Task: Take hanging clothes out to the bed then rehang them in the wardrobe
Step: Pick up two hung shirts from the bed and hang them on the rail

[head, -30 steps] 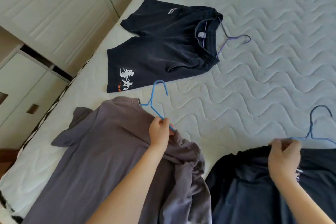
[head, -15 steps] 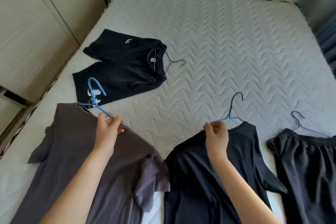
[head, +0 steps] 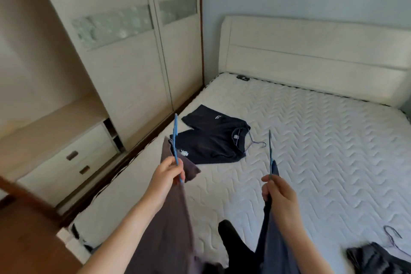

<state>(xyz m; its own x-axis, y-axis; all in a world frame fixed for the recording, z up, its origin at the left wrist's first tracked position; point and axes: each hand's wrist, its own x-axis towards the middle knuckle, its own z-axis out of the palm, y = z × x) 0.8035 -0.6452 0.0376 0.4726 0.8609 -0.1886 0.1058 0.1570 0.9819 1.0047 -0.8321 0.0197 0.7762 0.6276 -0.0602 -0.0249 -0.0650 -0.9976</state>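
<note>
My left hand (head: 168, 172) grips a light blue hanger (head: 175, 138) carrying a grey-brown T-shirt (head: 169, 224), lifted off the bed and hanging down. My right hand (head: 280, 193) grips a darker blue hanger (head: 270, 151) with a dark navy T-shirt (head: 270, 249) hanging from it. Both hangers stand upright, hooks up. Dark navy shorts (head: 213, 138) on a purple hanger (head: 255, 143) lie flat on the white quilted mattress (head: 322, 151). Another dark garment (head: 373, 260) with a thin hanger (head: 392, 237) lies at the mattress's lower right.
The wardrobe with sliding doors (head: 133, 62) stands left of the bed. Below it a drawer unit (head: 73, 162) sits beside an open compartment. A white headboard (head: 311, 55) backs the bed. A brown wooden surface (head: 26, 236) fills the lower left corner.
Both hands have lifted their hangers and shirts up off the mattress. The view has tilted up, bringing the wardrobe and headboard into sight.
</note>
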